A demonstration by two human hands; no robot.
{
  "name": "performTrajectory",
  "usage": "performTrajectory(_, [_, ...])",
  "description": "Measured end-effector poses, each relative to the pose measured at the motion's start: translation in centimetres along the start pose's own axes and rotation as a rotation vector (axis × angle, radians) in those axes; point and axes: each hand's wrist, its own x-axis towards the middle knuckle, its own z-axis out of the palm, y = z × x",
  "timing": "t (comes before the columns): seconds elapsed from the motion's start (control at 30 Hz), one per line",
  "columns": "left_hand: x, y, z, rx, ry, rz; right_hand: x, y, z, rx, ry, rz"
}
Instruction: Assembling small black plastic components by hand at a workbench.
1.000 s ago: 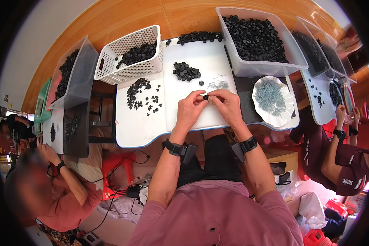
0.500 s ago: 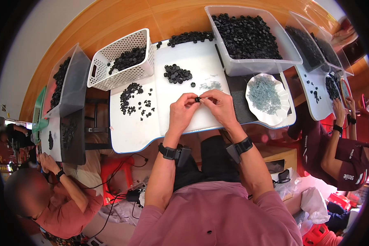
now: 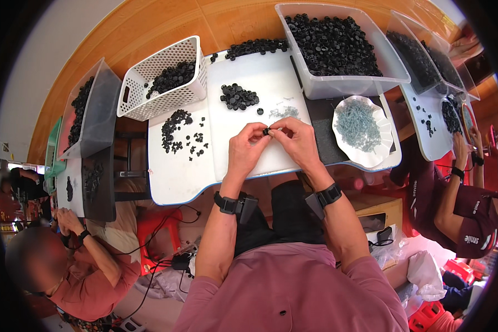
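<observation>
Over the near part of the white table (image 3: 221, 166), my left hand (image 3: 244, 149) and right hand (image 3: 297, 145) meet fingertip to fingertip. Both pinch one small round black plastic part (image 3: 266, 131), partly covered by the fingers. Just beyond it a single black cap (image 3: 260, 111) lies alone, with a pile of similar black caps (image 3: 240, 98) behind. Thin metallic pins (image 3: 286, 112) are scattered beyond my right hand. Further left spreads a group of small black pieces (image 3: 175, 126), some of them cross-shaped.
A scalloped white plate (image 3: 383, 150) of greyish pins sits on a dark mat at right. Behind it stands a clear bin (image 3: 351, 87) full of black parts; a white perforated basket (image 3: 166, 110) is at far left. Co-workers sit at both sides, a hand (image 3: 69, 221) at left.
Both hands stay almost in place, still pinching the black part, which seems slightly turned between the fingertips. The view has shifted very slightly.
</observation>
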Motion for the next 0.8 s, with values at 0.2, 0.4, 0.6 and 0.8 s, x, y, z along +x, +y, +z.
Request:
performTrajectory(0.2, [-0.02, -0.16, 0.16, -0.019, 0.041, 0.021, 0.03, 0.00, -0.01, 0.014, -0.006, 0.006])
performTrajectory(0.4, [-0.13, 0.35, -0.22, 0.043, 0.033, -0.001, 0.01, 0.65, 0.00, 0.033, -0.019, 0.003])
performTrajectory(0.6, [-0.10, 0.59, -0.19, 0.009, 0.025, 0.013, -0.03, 0.42, 0.04, 0.042, -0.032, 0.016])
performTrajectory(0.8, [-0.07, 0.24, -0.13, 0.014, 0.031, 0.027, -0.07, 0.65, 0.02, 0.042, -0.043, -0.015])
